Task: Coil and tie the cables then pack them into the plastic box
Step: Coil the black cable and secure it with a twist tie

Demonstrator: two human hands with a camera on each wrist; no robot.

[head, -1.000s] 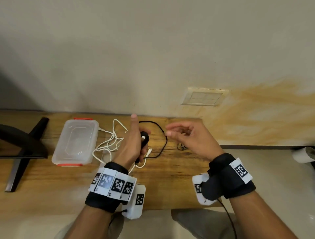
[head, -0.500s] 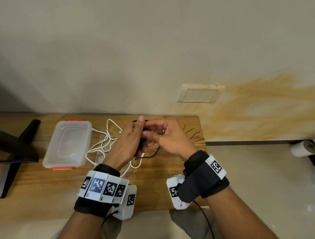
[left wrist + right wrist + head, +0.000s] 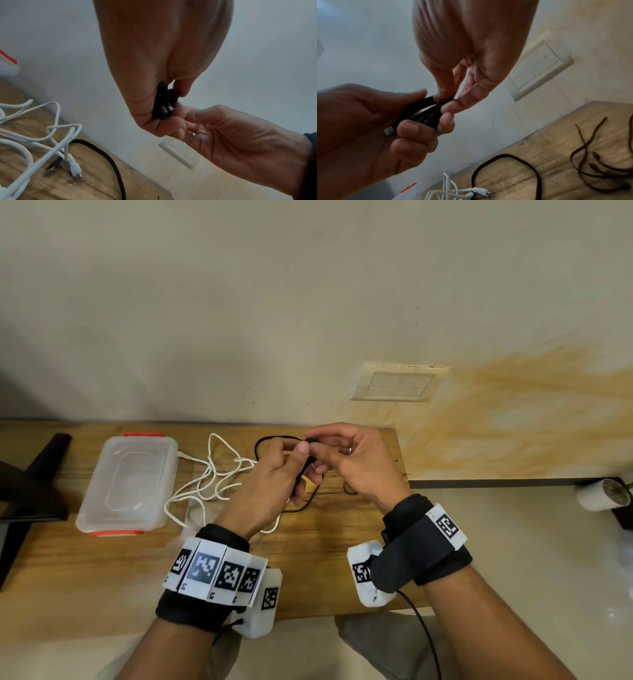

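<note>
My left hand (image 3: 301, 463) grips a small bundle of the black cable (image 3: 423, 108) above the wooden table, its metal plug (image 3: 163, 108) sticking out between the fingers. My right hand (image 3: 322, 448) meets it from the right and pinches the cable's top with thumb and fingertips (image 3: 447, 97). The rest of the black cable (image 3: 260, 445) hangs in a loop down to the table. A tangled white cable (image 3: 212, 474) lies loose left of my hands. The clear plastic box (image 3: 130, 477) with orange latches sits further left, lid on.
Thin dark ties (image 3: 590, 162) lie on the table (image 3: 325, 559) under and right of my right hand. A black stand (image 3: 30, 484) occupies the far left. The wall with a switch plate (image 3: 397, 383) rises right behind the table. The table's right edge ends near my right wrist.
My right hand has moved left from open air to my left hand and now pinches the black cable. Both hands have drifted slightly toward the wall.
</note>
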